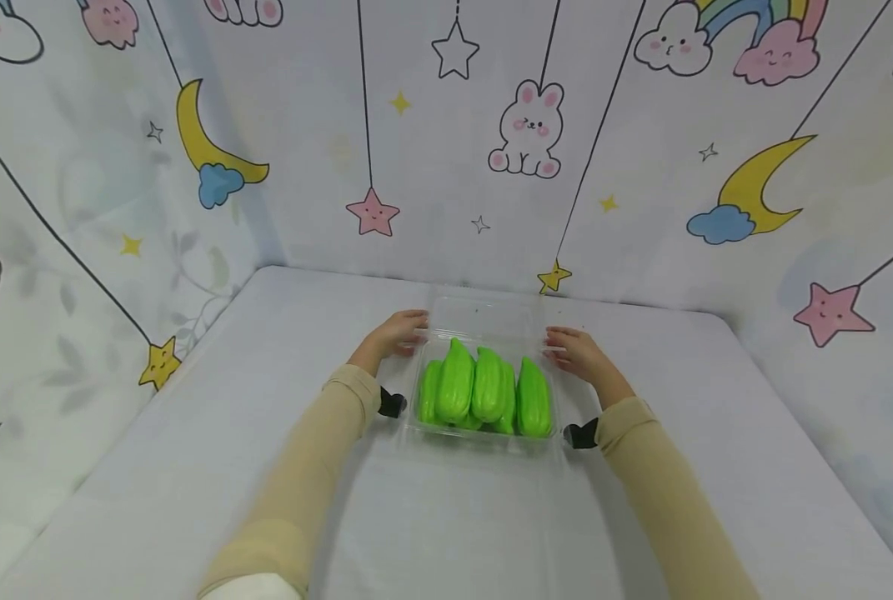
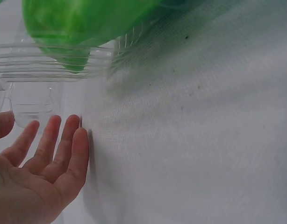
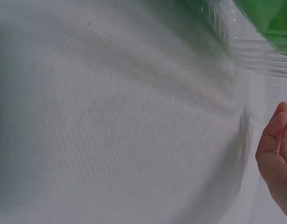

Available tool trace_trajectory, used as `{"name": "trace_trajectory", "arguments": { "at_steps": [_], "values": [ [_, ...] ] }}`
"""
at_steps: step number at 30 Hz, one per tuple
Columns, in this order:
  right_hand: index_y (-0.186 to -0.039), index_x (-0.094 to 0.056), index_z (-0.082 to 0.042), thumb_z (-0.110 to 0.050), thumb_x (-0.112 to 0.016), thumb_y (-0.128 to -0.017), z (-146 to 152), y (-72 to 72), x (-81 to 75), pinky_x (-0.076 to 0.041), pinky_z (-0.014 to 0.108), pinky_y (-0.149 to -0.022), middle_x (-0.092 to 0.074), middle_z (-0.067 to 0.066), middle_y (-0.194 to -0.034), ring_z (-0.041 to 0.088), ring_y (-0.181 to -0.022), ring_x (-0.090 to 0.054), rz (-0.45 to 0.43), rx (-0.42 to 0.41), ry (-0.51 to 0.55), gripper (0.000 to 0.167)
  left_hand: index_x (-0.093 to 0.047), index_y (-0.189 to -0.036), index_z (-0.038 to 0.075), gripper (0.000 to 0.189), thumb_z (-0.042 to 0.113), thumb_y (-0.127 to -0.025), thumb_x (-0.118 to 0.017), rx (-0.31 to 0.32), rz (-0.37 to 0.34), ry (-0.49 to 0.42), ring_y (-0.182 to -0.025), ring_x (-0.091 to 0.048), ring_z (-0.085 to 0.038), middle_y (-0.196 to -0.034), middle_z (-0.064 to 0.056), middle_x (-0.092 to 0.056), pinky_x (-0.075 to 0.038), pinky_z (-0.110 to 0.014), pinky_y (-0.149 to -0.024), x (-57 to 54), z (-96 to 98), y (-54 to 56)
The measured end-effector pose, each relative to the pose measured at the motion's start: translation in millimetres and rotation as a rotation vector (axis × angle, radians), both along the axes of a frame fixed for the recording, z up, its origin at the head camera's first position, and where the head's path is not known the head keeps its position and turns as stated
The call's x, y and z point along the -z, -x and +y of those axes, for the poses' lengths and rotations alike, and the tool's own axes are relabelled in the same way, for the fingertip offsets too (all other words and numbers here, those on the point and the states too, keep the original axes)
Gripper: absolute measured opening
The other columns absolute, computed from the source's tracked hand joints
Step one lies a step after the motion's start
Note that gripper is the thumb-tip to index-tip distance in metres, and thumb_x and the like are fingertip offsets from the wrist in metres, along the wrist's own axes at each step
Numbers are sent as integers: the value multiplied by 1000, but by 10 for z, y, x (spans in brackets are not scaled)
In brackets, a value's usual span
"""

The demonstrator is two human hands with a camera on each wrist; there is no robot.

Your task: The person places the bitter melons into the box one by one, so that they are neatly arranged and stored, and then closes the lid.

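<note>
A clear plastic clamshell box (image 1: 411,392) stands on the table with its lid (image 1: 484,312) folded back on the far side. Inside lie several bright green, ribbed, elongated vegetable-like pieces (image 1: 457,382), tapered at the far end. My left hand (image 1: 393,336) is at the left side of the lid, its fingers fairly straight and spread, palm showing in the left wrist view. On the opposite side, my right hand (image 1: 581,356) reaches toward the lid's right edge with fingers together and slightly bent. Whether its fingertips touch the plastic is unclear; its thumb is partly hidden.
A white cloth (image 1: 461,517) covers the table. Behind and at both sides rises a patterned fabric backdrop (image 1: 446,150) with cartoon moons, stars and rabbits. Dark wrist camera mounts (image 1: 393,404) sit close to the box's sides.
</note>
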State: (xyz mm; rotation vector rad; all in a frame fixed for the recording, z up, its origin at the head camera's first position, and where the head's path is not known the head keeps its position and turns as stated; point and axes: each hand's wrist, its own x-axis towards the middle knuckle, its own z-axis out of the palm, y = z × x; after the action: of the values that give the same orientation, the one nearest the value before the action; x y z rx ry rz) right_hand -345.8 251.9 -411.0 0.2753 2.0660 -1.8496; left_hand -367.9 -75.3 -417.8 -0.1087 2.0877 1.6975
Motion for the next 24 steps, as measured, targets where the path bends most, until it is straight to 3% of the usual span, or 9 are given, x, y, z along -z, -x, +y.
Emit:
{"name": "trace_trajectory", "arguments": {
  "at_steps": [7, 12, 16, 21, 24],
  "values": [
    [-143, -26, 0, -14, -44, -97, -11, -6, -15, -47, 20, -78, -43, 11, -119, 9, -86, -55, 4, 44, 70, 50, -38, -139, 15, 42, 18, -97, -43, -44, 1, -26, -109, -50, -23, -133, -9, -44, -45, -37, -85, 23, 24, 13],
    [-143, -26, 0, -12, -44, -97, -14, -17, -30, -47, 20, -77, -43, 12, -119, 11, -88, -54, 28, 60, 78, 50, -39, -138, 17, 41, 20, -97, -44, -54, 42, -17, -112, -49, -25, -131, -9, -45, -45, -39, -85, 0, 40, 5],
    [-141, -29, -1, -8, -47, -95, -25, -26, -68, -48, 21, -71, -47, 12, -114, 10, -79, -58, 61, 88, 103, 50, -38, -138, 18, 40, 22, -98, -42, -46, 101, -27, -117, -48, -26, -134, -10, -43, -43, -42, -91, -4, 44, -8],
    [-137, -33, -1, -5, -50, -93, -30, -77, -141, -45, 30, -88, -51, 8, -106, 11, -78, -61, 126, 101, 140, 48, -39, -135, 16, 38, 19, -98, -45, -64, 202, -69, -117, -48, -28, -134, -12, -43, -42, -44, -92, 9, 18, -20],
    [-129, -40, 0, -3, -50, -93, -12, -118, -176, -45, 30, -87, -56, 3, -98, 11, -79, -61, 185, 95, 185, 37, -43, -131, 12, 36, 12, -96, -49, -75, 290, -97, -115, -49, -29, -131, -14, -45, -42, -47, -92, 1, -2, -42]
  ]
}}
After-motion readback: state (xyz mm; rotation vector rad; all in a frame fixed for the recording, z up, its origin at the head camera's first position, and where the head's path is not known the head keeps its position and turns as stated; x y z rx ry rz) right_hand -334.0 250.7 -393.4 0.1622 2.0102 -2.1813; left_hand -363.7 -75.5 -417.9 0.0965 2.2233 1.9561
